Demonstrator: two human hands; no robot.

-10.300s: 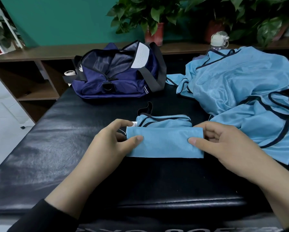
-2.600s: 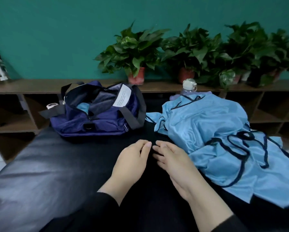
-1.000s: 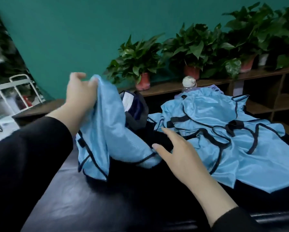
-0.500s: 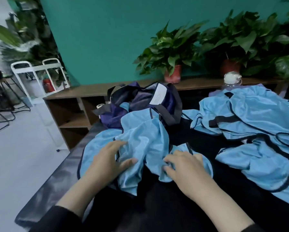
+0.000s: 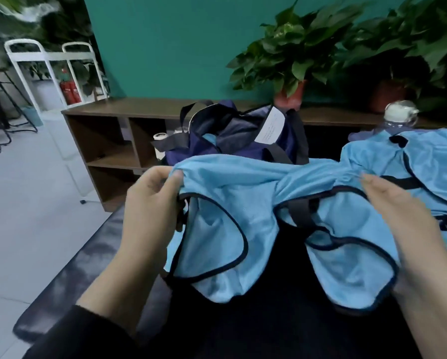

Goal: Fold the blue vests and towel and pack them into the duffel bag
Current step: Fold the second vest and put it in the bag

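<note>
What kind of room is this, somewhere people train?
Hard to say for sure: probably a gym or sports club room. A black padded bench holds a pile of blue vests and a duffel bag; potted plants line a low wooden shelf.

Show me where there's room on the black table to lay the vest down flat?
The bare patch is the near part of the black table, below the held vest and between both arms. The left edge is bare too. It is crowded at the right, under the pile of vests, and at the back by the duffel bag.
</note>
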